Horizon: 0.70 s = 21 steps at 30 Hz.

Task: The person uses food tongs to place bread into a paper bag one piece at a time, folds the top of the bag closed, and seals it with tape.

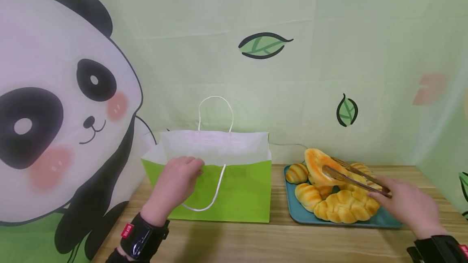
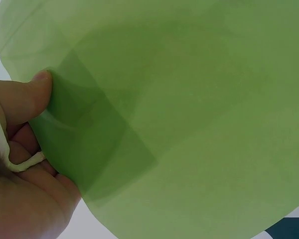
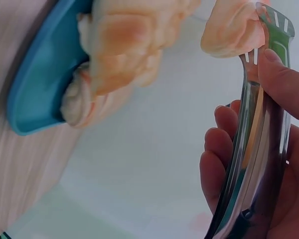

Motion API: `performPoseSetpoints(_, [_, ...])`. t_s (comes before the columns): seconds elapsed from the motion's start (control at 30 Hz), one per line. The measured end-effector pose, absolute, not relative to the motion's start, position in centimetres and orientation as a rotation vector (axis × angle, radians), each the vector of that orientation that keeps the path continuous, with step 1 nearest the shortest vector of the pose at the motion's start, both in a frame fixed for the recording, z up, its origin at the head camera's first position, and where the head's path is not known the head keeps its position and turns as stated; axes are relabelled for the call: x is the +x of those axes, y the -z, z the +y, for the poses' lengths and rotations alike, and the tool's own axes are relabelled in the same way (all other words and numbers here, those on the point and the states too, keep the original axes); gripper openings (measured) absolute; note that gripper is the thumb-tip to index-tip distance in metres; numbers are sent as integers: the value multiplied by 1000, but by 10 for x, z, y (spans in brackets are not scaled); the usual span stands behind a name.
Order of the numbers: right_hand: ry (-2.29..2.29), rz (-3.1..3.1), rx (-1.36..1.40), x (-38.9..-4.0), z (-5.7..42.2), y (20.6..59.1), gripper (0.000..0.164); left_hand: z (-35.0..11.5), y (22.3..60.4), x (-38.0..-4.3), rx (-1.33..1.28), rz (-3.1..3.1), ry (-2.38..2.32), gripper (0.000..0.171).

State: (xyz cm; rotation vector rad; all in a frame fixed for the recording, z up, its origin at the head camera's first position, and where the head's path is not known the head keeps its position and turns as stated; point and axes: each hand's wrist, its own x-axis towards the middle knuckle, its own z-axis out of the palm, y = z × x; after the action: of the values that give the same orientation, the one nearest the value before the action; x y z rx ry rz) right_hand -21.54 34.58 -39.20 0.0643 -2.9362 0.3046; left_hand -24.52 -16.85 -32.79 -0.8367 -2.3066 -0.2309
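My left hand [image 1: 179,180] holds the front rim of a green paper bag [image 1: 241,194] with a white inside. In the left wrist view the thumb [image 2: 37,94] lies on the green paper, and the white cord handle [image 2: 25,163] crosses the fingers. The bag stands upright with its top spread. At the right, my right hand [image 1: 409,204] grips metal tongs [image 1: 360,185]. Between the tongs' tips is an orange-yellow bread piece [image 1: 317,165], raised over the other breads; the right wrist view shows its end [image 3: 231,32] at the slotted tips.
Several breads, among them a braided loaf [image 1: 347,208] and a small striped roll [image 1: 297,173], lie on a blue tray [image 1: 291,208]. The wooden table [image 1: 234,240] runs back to a pale green backdrop with a printed panda [image 1: 87,153] at the left.
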Motion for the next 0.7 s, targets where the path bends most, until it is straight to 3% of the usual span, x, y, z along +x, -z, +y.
performPoseSetpoints(0.13, [-328,-2897,84,-211,340,383,79,-169,328,-245,-837,-2307,226,18])
performPoseSetpoints(0.43, [-299,-2758,163,-204,324,366,66,-168,329,-246,-842,-2305,219,18])
performPoseSetpoints(0.7, [-308,-2685,205,-205,308,344,68,-168,328,-246,-842,-2303,216,18])
